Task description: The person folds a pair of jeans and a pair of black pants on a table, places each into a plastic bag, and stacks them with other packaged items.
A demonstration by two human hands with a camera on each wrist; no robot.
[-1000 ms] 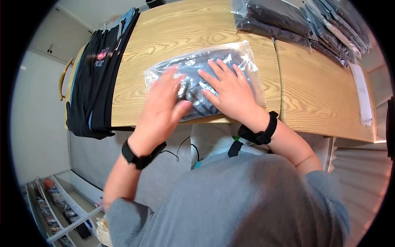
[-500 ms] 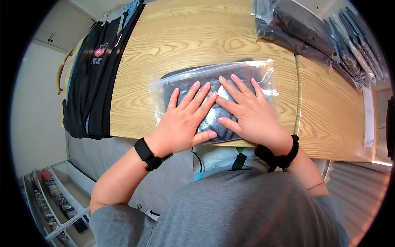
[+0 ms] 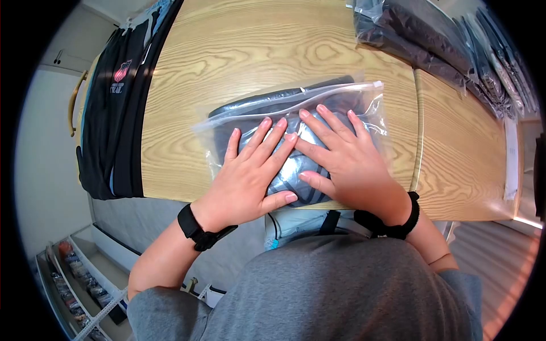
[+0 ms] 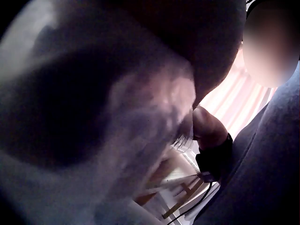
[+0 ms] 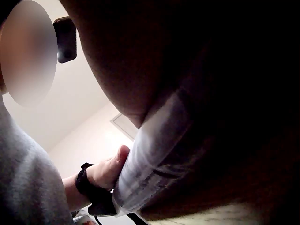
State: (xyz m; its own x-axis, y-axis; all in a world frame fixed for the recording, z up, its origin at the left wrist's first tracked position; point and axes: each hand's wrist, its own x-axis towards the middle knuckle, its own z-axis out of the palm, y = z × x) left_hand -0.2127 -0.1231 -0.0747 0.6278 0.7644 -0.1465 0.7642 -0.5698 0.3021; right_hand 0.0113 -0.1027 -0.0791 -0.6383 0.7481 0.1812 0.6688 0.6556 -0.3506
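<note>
A clear zip bag (image 3: 372,116) with a dark folded garment (image 3: 304,167) inside lies at the table's near edge. Across its far side runs a pale zip strip (image 3: 250,116), and a dark edge shows beyond that strip. My left hand (image 3: 247,176) rests palm down on the left half of the bag, fingers spread. On the right half my right hand (image 3: 347,159) presses likewise, its index fingertip close to the left one. In the right wrist view the bag's side (image 5: 152,157) bulges under the palm. The left wrist view is mostly dark, blurred plastic (image 4: 140,117).
Black trousers (image 3: 116,125) with a pink and white print lie stacked along the table's left side. Bagged dark garments (image 3: 409,42) are piled at the far right, above a white strip (image 3: 511,159). A seam (image 3: 420,131) divides the wooden table (image 3: 261,51). Bins (image 3: 85,278) stand lower left.
A second ago my left hand was blurred over the bag's left part; it then came down flat beside the right. More of the dark edge now shows past the zip strip.
</note>
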